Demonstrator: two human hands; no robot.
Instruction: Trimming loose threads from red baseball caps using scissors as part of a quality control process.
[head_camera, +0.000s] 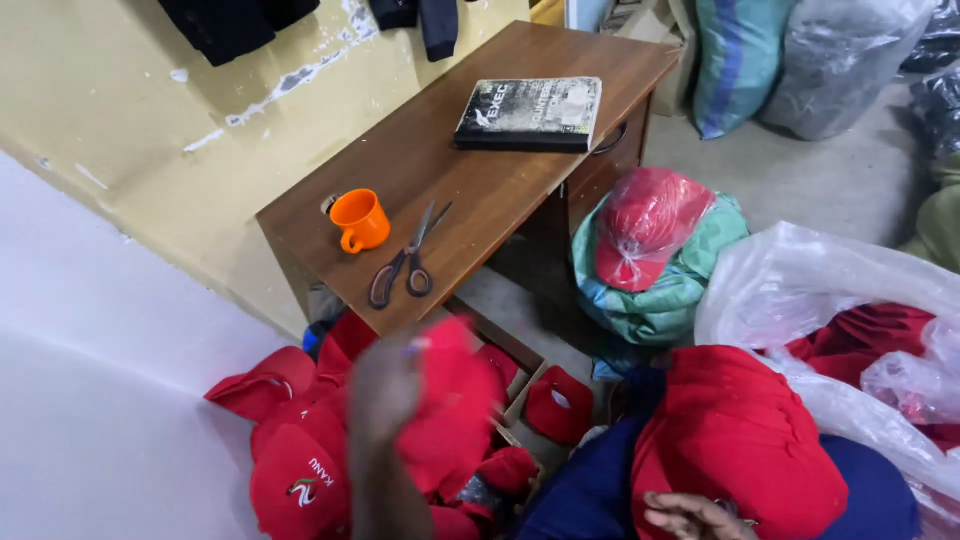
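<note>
Below, the brown wooden tabletop (500, 160) carries a black book, orange plastic mug (359, 219) and scissors (408, 262). My left hand (385, 390), blurred, seems clenched on a red fabric cap (455, 400) over the pile; my right hand's (690, 517) grip steadies red cloth (735, 435) on my lap.

We look down from one head-worn camera, tilted steeply forward: our lap and the red caps (300, 480) lie close below, the wooden desk (480, 170) sits farther ahead, walls and sacks beyond.

wooden desk (470, 170) — orange mug (359, 219), scissors (408, 262), book (530, 113)
</note>
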